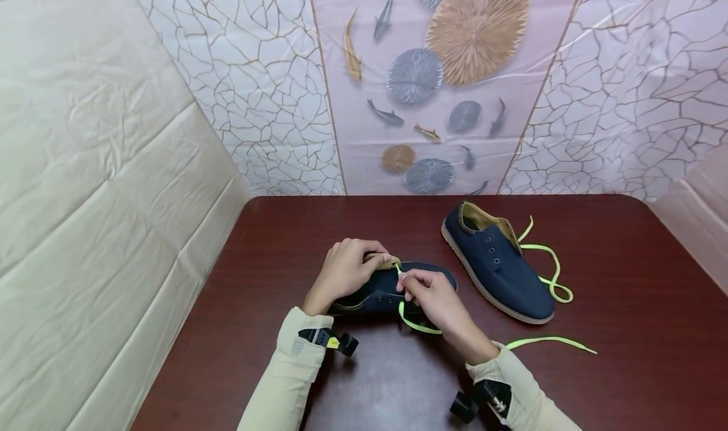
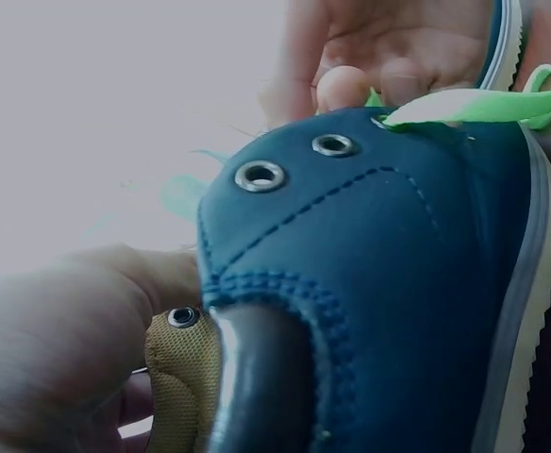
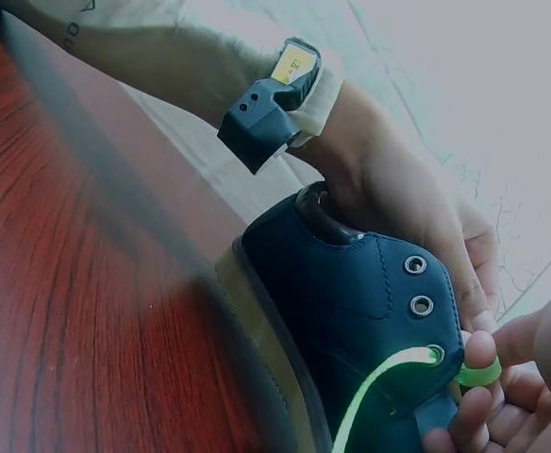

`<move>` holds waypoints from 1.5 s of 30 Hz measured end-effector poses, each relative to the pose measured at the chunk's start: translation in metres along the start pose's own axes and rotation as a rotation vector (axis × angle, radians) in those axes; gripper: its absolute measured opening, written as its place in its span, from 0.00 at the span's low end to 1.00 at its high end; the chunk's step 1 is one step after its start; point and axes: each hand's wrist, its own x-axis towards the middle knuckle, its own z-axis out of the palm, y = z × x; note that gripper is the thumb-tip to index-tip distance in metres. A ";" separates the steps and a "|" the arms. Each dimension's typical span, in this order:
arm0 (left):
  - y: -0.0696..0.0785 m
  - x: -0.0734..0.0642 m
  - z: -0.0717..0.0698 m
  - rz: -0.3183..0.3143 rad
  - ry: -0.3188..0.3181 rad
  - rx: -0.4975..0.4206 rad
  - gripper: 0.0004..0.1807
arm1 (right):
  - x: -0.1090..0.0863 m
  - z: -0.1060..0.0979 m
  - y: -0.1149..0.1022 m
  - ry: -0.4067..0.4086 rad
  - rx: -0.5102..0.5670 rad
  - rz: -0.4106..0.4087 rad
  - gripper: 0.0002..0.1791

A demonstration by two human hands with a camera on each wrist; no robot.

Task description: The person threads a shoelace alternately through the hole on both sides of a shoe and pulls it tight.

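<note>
On the dark-red wooden bench (image 1: 387,383), a navy-blue, beige-soled shoe (image 3: 332,293) is gripped by the left hand (image 1: 347,270); its flat lime-green lace (image 2: 464,107), pinched by the right hand (image 1: 435,295), is best pulled without twists.

My right hand (image 3: 525,392) pinching bright green lace (image 3: 481,375), navy shoe (image 3: 327,293) with lace through one of three eyelets (image 3: 430,307), my left hand (image 3: 412,208) at its opening, reddish wood-grain table (image 3: 77,311)
</note>
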 end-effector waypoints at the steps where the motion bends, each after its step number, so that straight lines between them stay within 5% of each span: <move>1: 0.000 0.000 -0.001 0.005 0.001 -0.001 0.07 | 0.000 0.000 -0.001 0.002 0.000 0.002 0.14; 24: 0.000 0.002 -0.007 0.046 -0.031 -0.009 0.06 | 0.006 -0.001 0.000 -0.015 -0.025 -0.013 0.13; 35: -0.012 0.001 -0.007 0.099 -0.194 -0.247 0.06 | 0.006 0.015 0.008 0.135 -0.268 -0.171 0.12; 38: -0.016 0.001 -0.005 0.052 -0.217 -0.278 0.08 | 0.010 0.018 0.010 0.158 -0.304 -0.172 0.12; 45: -0.012 0.000 -0.003 -0.175 -0.198 -0.298 0.16 | 0.020 0.021 0.010 0.137 -0.399 -0.107 0.14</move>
